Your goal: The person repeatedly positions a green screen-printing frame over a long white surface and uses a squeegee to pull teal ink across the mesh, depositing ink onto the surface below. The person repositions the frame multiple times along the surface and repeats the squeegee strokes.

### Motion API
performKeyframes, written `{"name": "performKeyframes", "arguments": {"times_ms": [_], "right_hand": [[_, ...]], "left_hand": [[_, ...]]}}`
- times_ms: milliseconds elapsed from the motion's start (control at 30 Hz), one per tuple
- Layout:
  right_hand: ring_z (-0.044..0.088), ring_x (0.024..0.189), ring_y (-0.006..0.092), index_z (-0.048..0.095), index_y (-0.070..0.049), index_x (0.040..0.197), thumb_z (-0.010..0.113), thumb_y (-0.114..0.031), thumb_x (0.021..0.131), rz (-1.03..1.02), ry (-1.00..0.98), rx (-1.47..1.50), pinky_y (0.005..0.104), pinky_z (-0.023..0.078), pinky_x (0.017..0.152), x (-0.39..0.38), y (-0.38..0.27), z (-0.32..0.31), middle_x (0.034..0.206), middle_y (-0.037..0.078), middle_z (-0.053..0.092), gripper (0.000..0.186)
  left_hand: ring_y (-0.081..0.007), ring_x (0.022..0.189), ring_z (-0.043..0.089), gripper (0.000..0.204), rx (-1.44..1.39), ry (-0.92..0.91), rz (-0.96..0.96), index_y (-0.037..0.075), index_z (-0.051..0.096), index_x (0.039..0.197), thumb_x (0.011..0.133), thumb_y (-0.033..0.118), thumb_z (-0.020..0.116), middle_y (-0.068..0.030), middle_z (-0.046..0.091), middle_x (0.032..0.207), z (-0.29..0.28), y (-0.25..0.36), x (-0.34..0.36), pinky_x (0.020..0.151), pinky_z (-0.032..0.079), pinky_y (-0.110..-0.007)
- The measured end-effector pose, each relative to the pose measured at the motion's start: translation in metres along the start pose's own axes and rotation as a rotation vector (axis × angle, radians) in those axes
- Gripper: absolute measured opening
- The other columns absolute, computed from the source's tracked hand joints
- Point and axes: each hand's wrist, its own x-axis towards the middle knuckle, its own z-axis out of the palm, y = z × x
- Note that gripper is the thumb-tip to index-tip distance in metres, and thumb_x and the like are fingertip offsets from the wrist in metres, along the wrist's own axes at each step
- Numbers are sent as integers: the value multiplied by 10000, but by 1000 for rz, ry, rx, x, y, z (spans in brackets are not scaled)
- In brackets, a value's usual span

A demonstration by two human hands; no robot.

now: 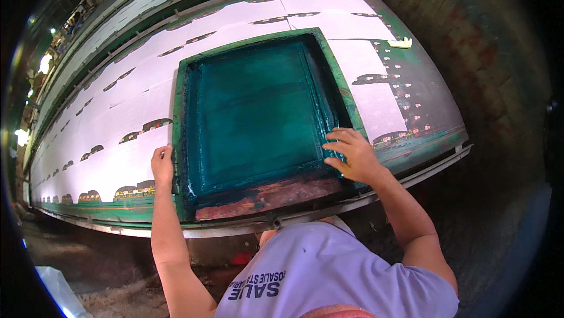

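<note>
Light lavender tee, short-slvd, loose & creased across the front. Dark block lettering, approx. 2 lines, one bigger & bolder, upside down from this angle. Tiny dark speck nr the lower front. R sleeve wide, same lavender; fabric prob. cotton, hard to tell here. L hand & R hand bare, forearms too.

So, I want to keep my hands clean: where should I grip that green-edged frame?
Probably by the frame's side rails, one hand per side, fingers coming from outside. It lies flat, and those straight rails border the glossy teal middle; the left hand is beside the left rail.
</note>
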Motion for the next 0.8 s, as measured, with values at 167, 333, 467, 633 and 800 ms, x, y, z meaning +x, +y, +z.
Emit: {"name": "performKeyframes", "arguments": {"times_ms": [167, 333, 467, 633, 800], "right_hand": [[469, 1511, 479, 714, -73, 1410, 831, -229, 932, 186, 40, 57, 555, 398, 1246, -21, 70, -20, 1592, 236, 545, 516], [463, 1528, 441, 621, -31, 1518, 776, -189, 973, 278, 189, 265, 518, 359, 1280, -21, 111, 3, 1613, 246, 517, 588], [442, 1566, 352, 547, 9, 1581, 688, -103, 1008, 352, 261, 524, 476, 376, 1284, -23, 136, 29, 1664, 219, 457, 600], [539, 1482, 291, 595, 44, 1528, 661, -82, 1051, 462, 370, 756, 415, 430, 1242, -25, 141, 38, 1593, 189, 544, 497], [619, 1402, 273, 631, 52, 1508, 648, -117, 1080, 686, 441, 744, 414, 439, 1239, -32, 140, 32, 1473, 162, 667, 461]], "left_hand": [[-328, 1055, 729, 573, 250, 171, -51, -28, 766, 1234, 1096, 513, 637, -223, 783, 1136, -4, 7, -6, 990, 546, -432], [-433, 1109, 724, 722, 484, 130, -173, -45, 780, 1189, 1073, 639, 578, -279, 775, 1165, 11, 40, -8, 1027, 528, -499], [-439, 1029, 712, 750, 534, 50, -229, -68, 785, 1095, 1080, 648, 562, -298, 766, 1066, 7, 49, -4, 995, 525, -506], [-378, 997, 711, 780, 319, 1, -276, -115, 767, 1098, 1107, 633, 547, -285, 768, 1046, 4, 25, 1, 980, 529, -464], [-284, 1114, 700, 827, 6, -104, -348, -153, 718, 1300, 1119, 634, 541, -229, 770, 1203, 1, 17, -1, 1049, 515, -401]]}}
